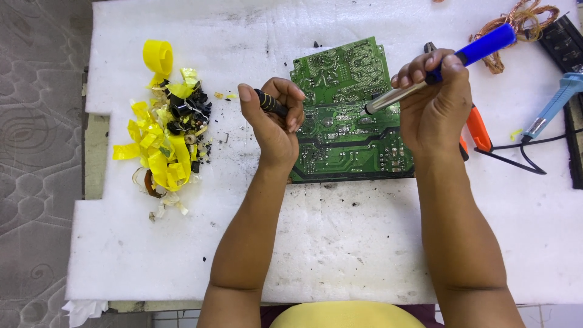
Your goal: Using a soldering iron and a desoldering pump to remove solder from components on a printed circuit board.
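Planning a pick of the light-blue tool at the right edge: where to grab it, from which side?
Probably the light-blue handle, taken from above across its width. It lies flat and slanted on the white foam pad; the black cord leaves its lower end, so stay upper-middle.

Both arms were bare right up to the bottom of the frame, no sleeves, watch or rings on the left hand (270, 118) or right hand (434, 106). Yellow clothing (346, 314) showed at bottom center.
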